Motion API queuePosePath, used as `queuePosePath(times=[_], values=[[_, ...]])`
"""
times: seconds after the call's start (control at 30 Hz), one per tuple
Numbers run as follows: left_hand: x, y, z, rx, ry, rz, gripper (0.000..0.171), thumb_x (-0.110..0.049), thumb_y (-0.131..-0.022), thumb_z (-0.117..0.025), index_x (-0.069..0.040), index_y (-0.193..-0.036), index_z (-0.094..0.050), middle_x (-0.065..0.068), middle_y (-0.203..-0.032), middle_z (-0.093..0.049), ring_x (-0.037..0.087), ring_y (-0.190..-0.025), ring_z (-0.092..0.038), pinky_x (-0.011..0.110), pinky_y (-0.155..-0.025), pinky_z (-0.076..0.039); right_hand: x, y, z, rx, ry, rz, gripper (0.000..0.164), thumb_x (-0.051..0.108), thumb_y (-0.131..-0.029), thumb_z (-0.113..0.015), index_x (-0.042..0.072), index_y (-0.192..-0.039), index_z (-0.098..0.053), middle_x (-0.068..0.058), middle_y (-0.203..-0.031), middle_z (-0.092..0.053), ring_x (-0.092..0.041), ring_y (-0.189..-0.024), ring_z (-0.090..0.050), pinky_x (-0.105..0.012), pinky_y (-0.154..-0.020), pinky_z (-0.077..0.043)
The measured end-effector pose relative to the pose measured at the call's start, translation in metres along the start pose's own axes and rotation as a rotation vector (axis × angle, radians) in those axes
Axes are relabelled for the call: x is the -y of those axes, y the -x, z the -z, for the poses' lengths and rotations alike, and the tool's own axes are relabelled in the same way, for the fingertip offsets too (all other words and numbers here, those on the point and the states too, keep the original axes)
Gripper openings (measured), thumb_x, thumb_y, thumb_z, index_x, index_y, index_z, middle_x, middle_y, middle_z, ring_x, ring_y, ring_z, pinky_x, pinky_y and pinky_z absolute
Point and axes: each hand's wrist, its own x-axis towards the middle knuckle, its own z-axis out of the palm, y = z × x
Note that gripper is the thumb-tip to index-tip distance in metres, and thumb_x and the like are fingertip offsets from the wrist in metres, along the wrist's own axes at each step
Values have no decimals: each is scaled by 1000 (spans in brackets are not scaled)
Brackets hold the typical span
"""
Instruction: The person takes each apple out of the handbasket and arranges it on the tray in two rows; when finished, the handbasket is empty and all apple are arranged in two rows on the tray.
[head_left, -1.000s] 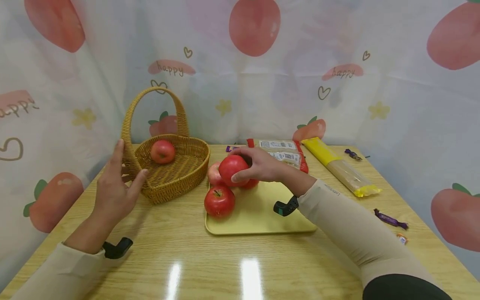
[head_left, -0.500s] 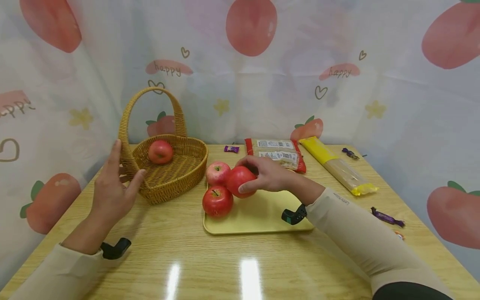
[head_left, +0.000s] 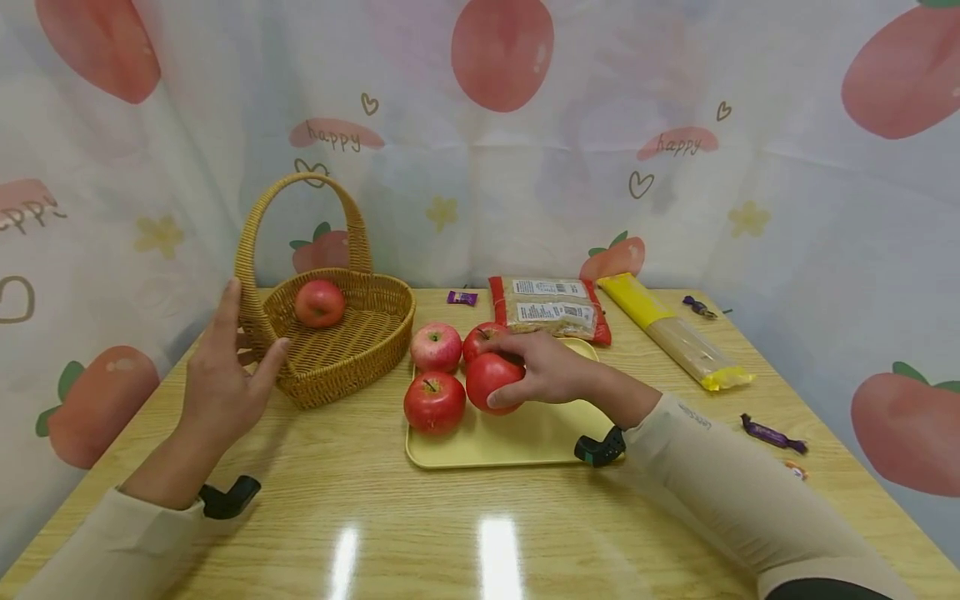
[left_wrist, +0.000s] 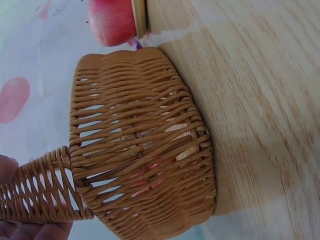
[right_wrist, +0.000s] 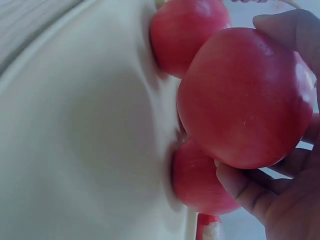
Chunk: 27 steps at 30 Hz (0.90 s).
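Note:
A brown wicker basket (head_left: 345,367) with a tall arched handle stands at the left, one red apple (head_left: 320,303) inside it. My left hand (head_left: 228,383) holds the base of that handle, thumb on one side and fingers on the other in the left wrist view. My right hand (head_left: 551,368) grips a red apple (right_wrist: 245,97) between thumb and fingers, close over the yellow tray (head_left: 525,446). Around it on the tray's left part sit a pinkish apple (head_left: 436,347), a red apple (head_left: 435,403) in front, and another red apple (head_left: 480,337) behind, partly covered by my hand.
Behind the tray lies a red-edged clear food packet (head_left: 555,308). A long yellow-ended packet (head_left: 675,333) lies to its right. Wrapped candies, including a purple one (head_left: 774,434) and a small purple one (head_left: 462,297), are scattered on the wooden table (head_left: 337,483). A printed curtain closes the back.
My right hand has drawn the gripped apple right and toward me, away from the pinkish apple, uncovering the red apple behind. My left hand has stayed at the basket handle.

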Motion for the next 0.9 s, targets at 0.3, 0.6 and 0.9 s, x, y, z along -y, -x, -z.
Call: queuePosePath(times=[0.3,0.6,0.9], values=[[1,0,0,4,2,6,99,5,-87,-77,-16,-167,-22,36,-137,-52,49,-97,-67,-7,-83,-32,-5,5,-15,34,33,-13,69,47,-80,-86,19,-138,-62,4,-122,-67,-16,-106,-63,-32,-88,-57],[2,0,-1,-2,1,-1,100,5,-86,-78,-16,-167,-22,35,-140,-51,48,-96,-67,-7,-84,-32,-4,7,-20,29,84,-5,75,50,-76,-90,17,-137,-61,3,-126,-66,-16,-111,-61,-34,-92,-55],[0,0,0,0,-3,-4,99,5,-87,-77,-15,-166,-22,36,-139,-51,49,-97,-67,-7,-84,-31,-7,10,-20,-7,88,48,78,52,-75,-91,17,-138,-62,2,-136,-63,-19,-122,-57,-40,-101,-54]])
